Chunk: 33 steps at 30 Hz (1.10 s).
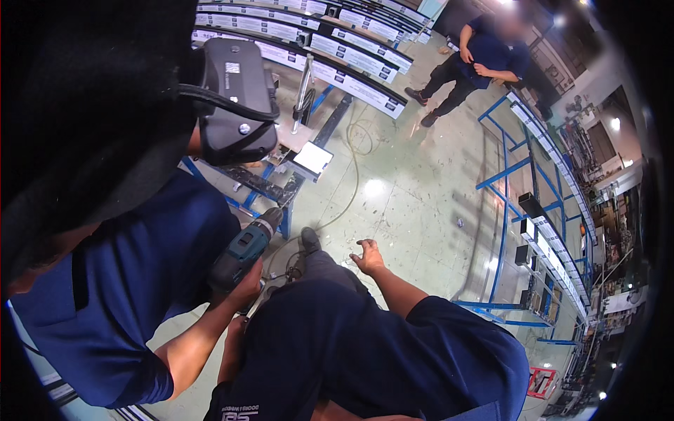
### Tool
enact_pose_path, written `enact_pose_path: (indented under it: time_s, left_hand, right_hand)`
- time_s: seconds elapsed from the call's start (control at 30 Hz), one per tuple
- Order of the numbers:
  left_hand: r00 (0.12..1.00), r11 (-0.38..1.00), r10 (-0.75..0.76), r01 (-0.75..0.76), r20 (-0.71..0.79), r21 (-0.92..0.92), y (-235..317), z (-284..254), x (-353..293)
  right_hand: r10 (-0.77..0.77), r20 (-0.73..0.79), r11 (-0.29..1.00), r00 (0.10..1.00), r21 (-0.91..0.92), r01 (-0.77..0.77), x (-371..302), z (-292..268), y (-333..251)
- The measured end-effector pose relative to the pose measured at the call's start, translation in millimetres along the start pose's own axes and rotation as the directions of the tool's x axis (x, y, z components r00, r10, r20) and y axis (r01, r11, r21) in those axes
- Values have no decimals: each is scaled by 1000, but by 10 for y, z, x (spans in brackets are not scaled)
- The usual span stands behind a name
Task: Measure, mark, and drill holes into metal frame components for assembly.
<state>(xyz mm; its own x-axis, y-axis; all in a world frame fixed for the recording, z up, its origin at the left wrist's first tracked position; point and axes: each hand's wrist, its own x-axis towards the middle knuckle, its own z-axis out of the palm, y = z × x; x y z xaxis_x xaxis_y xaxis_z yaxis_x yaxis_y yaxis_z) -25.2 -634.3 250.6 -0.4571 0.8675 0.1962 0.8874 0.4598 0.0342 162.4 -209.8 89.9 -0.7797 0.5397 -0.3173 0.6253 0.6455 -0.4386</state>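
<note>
My right hand (368, 258) is held out above the floor, fingers spread and slightly curled, with nothing in it. My left hand (237, 325) is down by my left side, mostly hidden behind the co-worker's forearm and my own clothing; its fingers do not show. Close on my left, a co-worker wearing a black headset (235, 102) leans in. That person's hand (247, 284) grips a dark teal power drill (243, 251), its chuck pointing toward the corner of a blue-legged workbench (282, 193). A small white-topped piece (313, 160) is at the bench end.
Long labelled profiles (358, 91) lie in rows at the upper left. A thin hose (357, 175) trails over the floor (414, 189). Blue frame racks (507, 175) carrying profiles stand on the right. Another person (484, 56) stands at the far right. A red frame (542, 382) is at lower right.
</note>
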Motion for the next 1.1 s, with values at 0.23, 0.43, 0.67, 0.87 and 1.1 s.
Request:
enact_pose_path:
  time_s: [0.23, 0.43, 0.67, 0.87, 1.1]
  left_hand:
    - [841, 298, 361, -513, 403, 805, 101, -341, 217]
    - [981, 945, 188, -169, -42, 280, 113, -451, 289]
    - [980, 997, 76, -73, -185, 25, 82, -593, 391]
    - [989, 1000, 7, -9, -149, -12, 37, -331, 298]
    - [986, 968, 104, -70, -130, 242, -17, -86, 230]
  right_hand:
    - [-20, -53, 1000, 998, 10, 21, -13, 115, 172]
    - [21, 17, 999, 1000, 41, -21, -40, 106, 51]
    - [38, 24, 999, 999, 33, -39, -84, 181, 46]
    - [58, 53, 998, 997, 3, -59, -108, 244, 63]
    - [61, 50, 998, 997, 25, -62, -120, 246, 76]
